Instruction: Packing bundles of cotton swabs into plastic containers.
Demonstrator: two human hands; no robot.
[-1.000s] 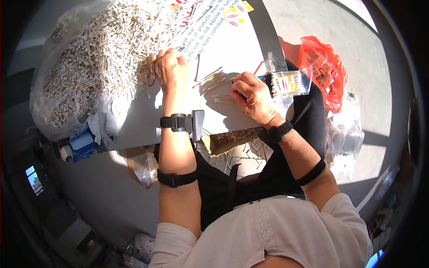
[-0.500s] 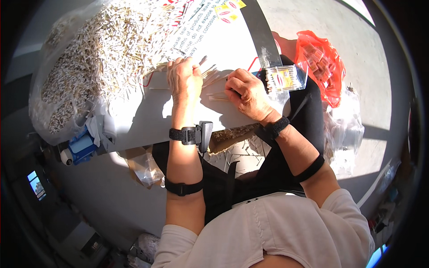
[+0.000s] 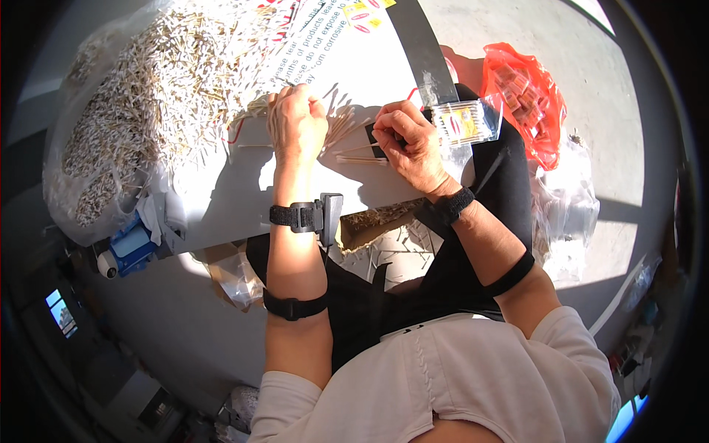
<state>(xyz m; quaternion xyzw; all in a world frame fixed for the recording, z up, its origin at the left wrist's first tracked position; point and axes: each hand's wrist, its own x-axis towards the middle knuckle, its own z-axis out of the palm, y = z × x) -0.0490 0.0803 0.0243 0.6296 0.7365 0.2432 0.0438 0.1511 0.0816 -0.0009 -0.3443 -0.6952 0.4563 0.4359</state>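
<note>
- Left hand (image 3: 297, 122): fingers curled around a bundle of sticks (image 3: 341, 127) that fans out to its right, on the white surface (image 3: 244, 192).
- Right hand (image 3: 410, 140): fingers pinched on a few sticks.
- A clear packet (image 3: 463, 122) lies just beside the right hand.
- A big stick heap (image 3: 148, 96) lies left; an orange bag (image 3: 526, 100) lies right.

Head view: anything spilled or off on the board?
Mostly tidy. A few sticks lie loose on the white board between the left hand and right hand, apart from the big pile. More sticks lie scattered below the board's near edge.
</note>
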